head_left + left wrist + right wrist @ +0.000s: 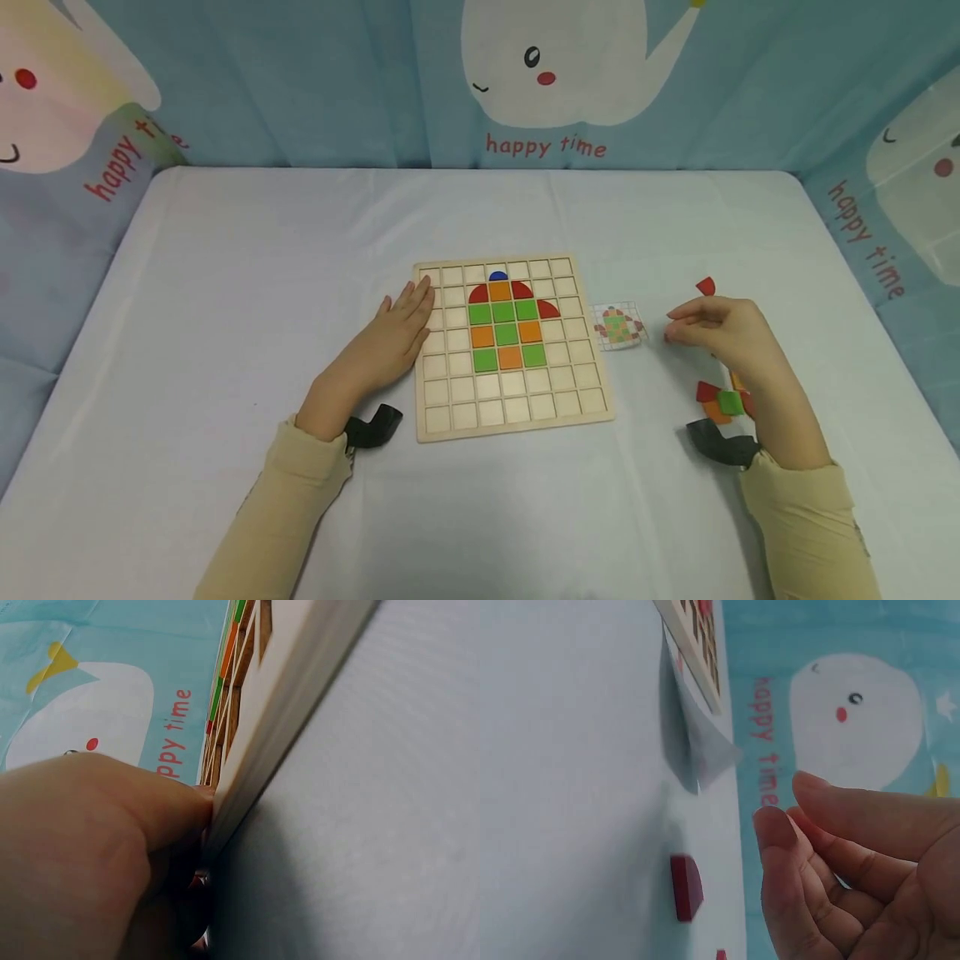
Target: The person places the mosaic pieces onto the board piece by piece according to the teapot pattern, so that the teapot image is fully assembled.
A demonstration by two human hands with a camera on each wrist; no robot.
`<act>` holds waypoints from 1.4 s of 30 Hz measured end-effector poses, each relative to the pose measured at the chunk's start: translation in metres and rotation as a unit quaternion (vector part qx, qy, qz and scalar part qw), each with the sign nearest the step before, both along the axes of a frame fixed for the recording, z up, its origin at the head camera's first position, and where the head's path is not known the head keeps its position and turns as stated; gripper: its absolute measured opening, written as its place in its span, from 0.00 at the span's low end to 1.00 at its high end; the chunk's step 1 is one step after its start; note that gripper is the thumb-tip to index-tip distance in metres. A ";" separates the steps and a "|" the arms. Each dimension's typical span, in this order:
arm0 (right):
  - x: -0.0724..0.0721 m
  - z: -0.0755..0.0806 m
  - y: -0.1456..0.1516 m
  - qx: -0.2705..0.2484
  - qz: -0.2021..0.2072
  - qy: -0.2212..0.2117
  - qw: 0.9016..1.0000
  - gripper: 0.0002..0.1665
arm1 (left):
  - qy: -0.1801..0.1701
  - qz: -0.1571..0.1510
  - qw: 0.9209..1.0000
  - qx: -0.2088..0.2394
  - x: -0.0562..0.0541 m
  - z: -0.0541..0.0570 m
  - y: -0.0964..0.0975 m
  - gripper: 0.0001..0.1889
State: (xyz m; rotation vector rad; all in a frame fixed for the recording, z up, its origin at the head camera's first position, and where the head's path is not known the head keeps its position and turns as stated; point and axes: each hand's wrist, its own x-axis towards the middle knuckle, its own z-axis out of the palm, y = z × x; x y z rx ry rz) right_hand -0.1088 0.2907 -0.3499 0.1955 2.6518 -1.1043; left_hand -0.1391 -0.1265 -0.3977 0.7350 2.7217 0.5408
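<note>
My left hand (382,346) rests flat on the left edge of a wooden grid board (442,417), fingers extended over the border squares. The thumb side lies against that edge in the left wrist view. Green and orange squares, red quarter-circles and a blue half-circle (498,276) form a figure in the grid. My right hand (723,333) hovers right of the board, fingers loosely bent. Thumb and fingertips stand slightly apart with nothing between them in the right wrist view. Below it there lies a red piece (686,889).
A paper pattern card (618,325) with a lifted corner lies against the board's right side. Beyond my right hand is a red piece (706,286). Near the right wrist, loose red, orange and green pieces (730,403) lie partly hidden by the forearm. A printed curtain (337,83) borders the table.
</note>
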 end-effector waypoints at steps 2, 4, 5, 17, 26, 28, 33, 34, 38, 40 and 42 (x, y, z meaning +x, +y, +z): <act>-0.002 -0.001 0.004 0.010 -0.004 -0.009 1.000 0.24 | -0.002 0.002 1.000 0.001 0.001 0.001 -0.002 0.29; -0.004 -0.003 0.008 0.020 -0.007 -0.022 1.000 0.25 | -0.007 0.005 1.000 -0.002 0.002 0.000 -0.005 0.29; -0.005 -0.004 0.010 0.024 -0.008 -0.028 0.999 0.26 | -0.009 0.007 1.000 -0.002 0.002 0.000 -0.006 0.29; -0.010 -0.012 0.020 0.040 0.003 -0.043 0.998 0.27 | -0.008 0.007 1.000 0.010 0.003 -0.004 -0.006 0.29; -0.024 -0.012 0.020 0.061 0.045 -0.060 0.995 0.24 | -0.001 0.007 1.000 0.014 0.003 0.000 -0.003 0.29; -0.023 -0.011 0.022 0.065 0.054 -0.068 0.994 0.26 | 0.000 0.004 1.000 0.015 0.003 -0.001 -0.001 0.29; -0.020 -0.011 0.026 0.079 0.067 -0.064 0.993 0.27 | 0.001 -0.004 1.000 0.011 0.003 -0.002 0.002 0.28; -0.019 -0.012 0.025 0.082 0.067 -0.059 0.993 0.26 | 0.002 -0.004 1.000 0.010 0.003 -0.002 0.002 0.28; -0.020 -0.014 0.020 0.092 0.072 -0.040 0.992 0.24 | 0.002 -0.003 1.000 0.011 0.002 -0.001 0.002 0.28; -0.021 -0.015 0.018 0.095 0.078 -0.033 0.992 0.23 | 0.002 -0.001 1.000 0.009 0.002 -0.001 0.001 0.28; -0.022 -0.015 0.017 0.098 0.081 -0.029 0.991 0.22 | 0.003 0.000 1.000 0.008 0.002 -0.001 0.001 0.28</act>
